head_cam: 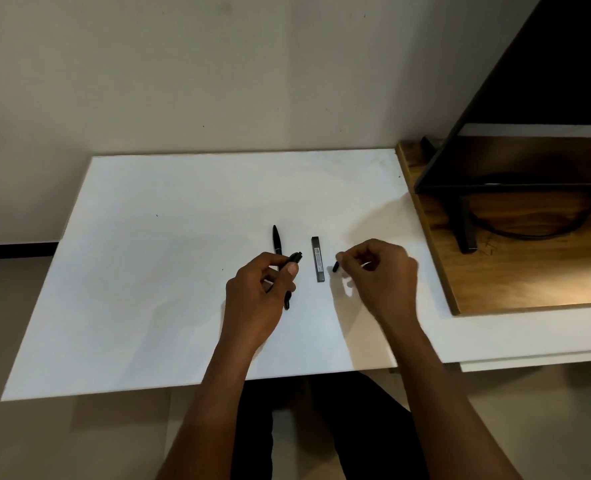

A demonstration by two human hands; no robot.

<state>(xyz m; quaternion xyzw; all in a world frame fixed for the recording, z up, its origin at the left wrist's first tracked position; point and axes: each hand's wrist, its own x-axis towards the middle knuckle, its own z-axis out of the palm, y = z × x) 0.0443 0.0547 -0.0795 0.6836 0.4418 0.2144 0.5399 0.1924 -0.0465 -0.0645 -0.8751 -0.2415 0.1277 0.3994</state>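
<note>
My left hand [257, 294] grips a black pen barrel [294, 258], whose open end points up and to the right. A second black pen [276, 240] lies flat on the white table [155, 271], just beyond that hand. A slim dark refill case [318, 259] with a label lies between my hands. My right hand [378, 271] pinches a small black pen piece [335, 266] at its fingertips, right of the case and just above the table. What kind of piece it is cannot be made out.
A wooden board [529, 278] lies on the table's right side. It carries a dark monitor [536, 98] on a black stand [464, 230], with a cable behind. A plain wall rises behind the table. My dark-clothed legs show below the near table edge.
</note>
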